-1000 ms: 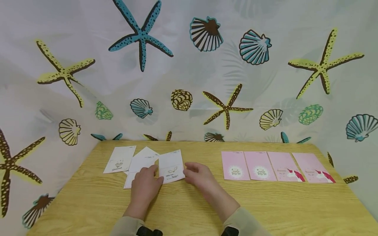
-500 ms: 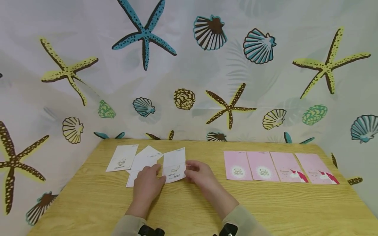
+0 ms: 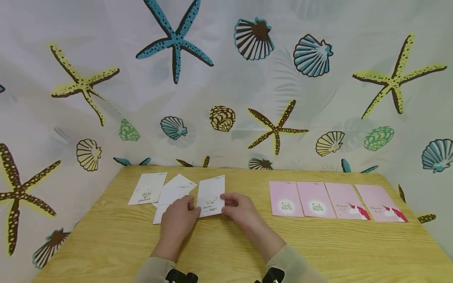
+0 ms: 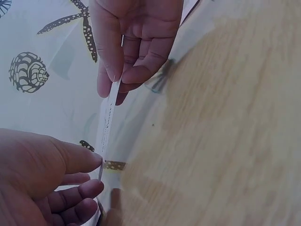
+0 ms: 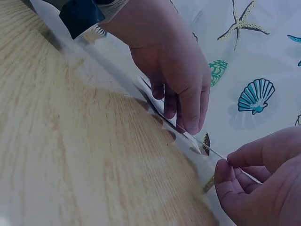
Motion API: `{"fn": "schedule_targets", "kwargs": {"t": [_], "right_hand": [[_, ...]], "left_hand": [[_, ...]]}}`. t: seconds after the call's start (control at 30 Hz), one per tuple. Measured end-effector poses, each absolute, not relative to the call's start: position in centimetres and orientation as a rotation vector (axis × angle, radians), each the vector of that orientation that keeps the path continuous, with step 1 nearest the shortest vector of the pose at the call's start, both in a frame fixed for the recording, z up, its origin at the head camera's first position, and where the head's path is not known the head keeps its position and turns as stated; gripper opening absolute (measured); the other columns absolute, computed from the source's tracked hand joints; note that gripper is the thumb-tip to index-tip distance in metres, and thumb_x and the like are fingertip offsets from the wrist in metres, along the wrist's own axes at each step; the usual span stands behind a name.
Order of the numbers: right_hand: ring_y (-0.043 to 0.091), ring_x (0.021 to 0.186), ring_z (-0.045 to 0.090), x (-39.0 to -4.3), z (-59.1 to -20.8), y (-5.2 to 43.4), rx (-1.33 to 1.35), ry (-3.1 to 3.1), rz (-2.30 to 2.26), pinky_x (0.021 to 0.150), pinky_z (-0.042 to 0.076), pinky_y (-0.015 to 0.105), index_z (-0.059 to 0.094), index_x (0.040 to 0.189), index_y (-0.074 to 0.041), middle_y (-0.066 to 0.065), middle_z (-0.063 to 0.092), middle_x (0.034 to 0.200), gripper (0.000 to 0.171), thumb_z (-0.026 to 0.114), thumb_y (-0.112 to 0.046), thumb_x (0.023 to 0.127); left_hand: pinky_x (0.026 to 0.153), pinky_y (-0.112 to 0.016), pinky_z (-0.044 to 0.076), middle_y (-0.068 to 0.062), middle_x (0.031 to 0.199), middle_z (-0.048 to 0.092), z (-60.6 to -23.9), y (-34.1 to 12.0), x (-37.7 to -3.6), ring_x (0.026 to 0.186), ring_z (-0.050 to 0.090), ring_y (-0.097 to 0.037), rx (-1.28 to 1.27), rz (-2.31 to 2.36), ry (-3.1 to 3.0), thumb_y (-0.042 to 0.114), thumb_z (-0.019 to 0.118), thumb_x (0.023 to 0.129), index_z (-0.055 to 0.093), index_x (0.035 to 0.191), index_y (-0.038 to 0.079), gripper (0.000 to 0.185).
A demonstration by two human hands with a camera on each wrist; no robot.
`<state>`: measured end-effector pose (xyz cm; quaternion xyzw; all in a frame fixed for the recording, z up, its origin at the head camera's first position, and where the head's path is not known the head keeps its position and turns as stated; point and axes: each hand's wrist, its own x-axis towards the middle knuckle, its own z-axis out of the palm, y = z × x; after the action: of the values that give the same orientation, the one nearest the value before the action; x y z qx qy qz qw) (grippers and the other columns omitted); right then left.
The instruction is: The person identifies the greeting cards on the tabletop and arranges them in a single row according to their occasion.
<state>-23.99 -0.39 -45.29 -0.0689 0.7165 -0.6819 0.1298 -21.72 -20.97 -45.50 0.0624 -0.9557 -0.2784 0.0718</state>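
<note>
We pinch the white card (image 3: 211, 196) by its side edges, left grip (image 3: 178, 221) and right grip (image 3: 242, 211) lifting it off the surface (image 3: 318, 251).

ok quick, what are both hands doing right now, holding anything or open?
Left hand: pinching the left edge of the white card.
Right hand: pinching the same card's right edge.

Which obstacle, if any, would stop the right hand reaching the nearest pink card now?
Probably none. The right hand pinches the white card, so it would have to let go first; bare table lies between it and the nearest pink card.
</note>
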Motion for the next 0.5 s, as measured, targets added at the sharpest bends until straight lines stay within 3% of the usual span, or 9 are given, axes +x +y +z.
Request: {"fn": "schedule_targets", "kwargs": {"t": [0.5], "right_hand": [[0.023, 0.108, 0.067, -23.7, -44.2, 1.8, -0.152, 2.146, -2.044, 0.093, 0.060, 0.033, 0.071, 0.141, 0.002, 0.016, 0.071, 0.130, 0.045, 0.070, 0.010, 0.097]], "left_hand": [[0.086, -0.049, 0.053, -0.010, 0.110, 0.074, -44.0, -18.2, -22.7, 0.095, 0.066, -0.028, 0.215, -0.990, -2.774, 0.020, 0.078, 0.101, 0.070, 0.145, 0.001, 0.048]]}}
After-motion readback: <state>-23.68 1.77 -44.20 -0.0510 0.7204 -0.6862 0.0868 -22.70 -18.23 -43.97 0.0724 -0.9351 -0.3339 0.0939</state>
